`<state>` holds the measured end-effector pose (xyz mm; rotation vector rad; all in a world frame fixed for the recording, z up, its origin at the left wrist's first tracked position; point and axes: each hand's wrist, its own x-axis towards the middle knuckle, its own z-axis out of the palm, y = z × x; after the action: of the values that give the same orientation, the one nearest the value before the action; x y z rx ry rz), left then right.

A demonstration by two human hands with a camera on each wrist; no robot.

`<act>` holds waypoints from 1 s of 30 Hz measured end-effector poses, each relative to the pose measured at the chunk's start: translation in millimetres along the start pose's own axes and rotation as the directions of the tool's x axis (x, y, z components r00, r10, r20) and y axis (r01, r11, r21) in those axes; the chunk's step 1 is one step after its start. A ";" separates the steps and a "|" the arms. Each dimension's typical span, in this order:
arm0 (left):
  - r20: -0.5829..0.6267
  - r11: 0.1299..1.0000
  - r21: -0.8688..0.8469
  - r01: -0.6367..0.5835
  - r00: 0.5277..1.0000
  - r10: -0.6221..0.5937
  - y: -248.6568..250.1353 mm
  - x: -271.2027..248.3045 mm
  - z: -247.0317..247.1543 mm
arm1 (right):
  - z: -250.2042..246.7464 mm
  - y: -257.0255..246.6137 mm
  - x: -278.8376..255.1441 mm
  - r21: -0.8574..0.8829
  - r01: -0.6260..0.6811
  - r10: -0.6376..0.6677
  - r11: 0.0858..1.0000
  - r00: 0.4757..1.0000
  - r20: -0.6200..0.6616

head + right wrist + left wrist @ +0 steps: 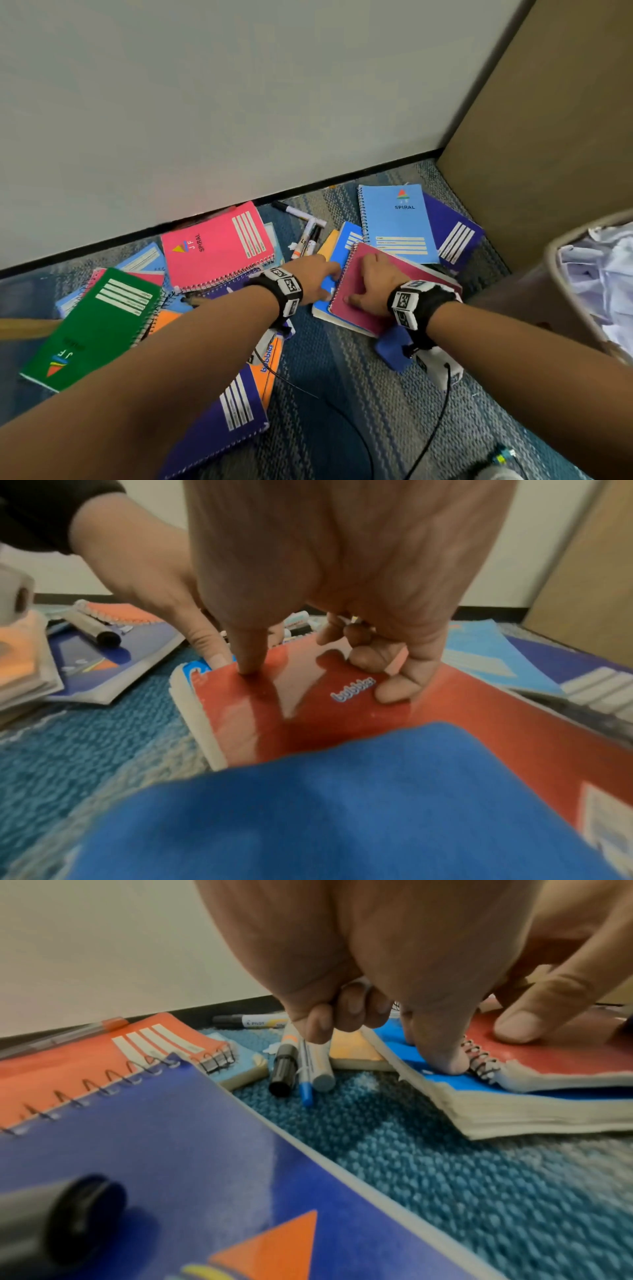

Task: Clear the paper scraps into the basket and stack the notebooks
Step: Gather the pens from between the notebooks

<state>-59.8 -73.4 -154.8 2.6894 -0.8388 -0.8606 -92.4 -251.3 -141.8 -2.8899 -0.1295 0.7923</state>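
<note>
A: Your right hand point(371, 286) rests on the red notebook point(349, 310), fingers partly curled and fingertips pressing on the cover. This notebook lies on the blue notebook point(344, 246), on the carpet point(318, 359).

B: And my left hand point(317, 277)?

A: Its thumb point(441, 1053) touches the blue cover just beside the red spiral; the other fingers are curled and seem to pinch something small, but I cannot tell what. I think you are aligning these two books now. Push the red one until the edges match, and keep the spirals on the same side, so the pile will not lean.

B: The scraps?

A: The basket point(561, 274) at your right already holds crumpled paper. One small white scrap point(293, 245) lies near the markers point(310, 240). The green notebook point(92, 325) and pink notebook point(215, 245) wait at your left.
</note>
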 end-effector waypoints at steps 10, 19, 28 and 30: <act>-0.160 0.955 -0.297 0.017 0.985 -0.067 -4.1 -2.2 20.9 | 1.0 17.9 6.3 0.263 0.014 0.022 0.965 0.991 -0.131; -0.161 0.954 -0.282 0.098 0.976 -0.148 9.2 9.4 25.5 | -5.1 16.3 19.8 0.404 -0.087 0.140 0.911 0.985 -0.105; -0.127 0.862 -0.418 0.288 0.921 -0.369 -13.5 15.8 -1.2 | -5.8 23.8 27.2 0.373 -0.079 0.120 0.925 0.989 -0.090; -0.112 0.852 -0.422 0.310 0.915 -0.388 -21.0 13.7 -5.0 | -3.4 24.4 30.3 0.365 -0.076 0.115 0.928 0.989 -0.088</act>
<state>-38.1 -63.9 -164.4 2.5303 -0.1018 -0.7216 -63.5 -272.0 -158.0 -2.5940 0.1558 0.5975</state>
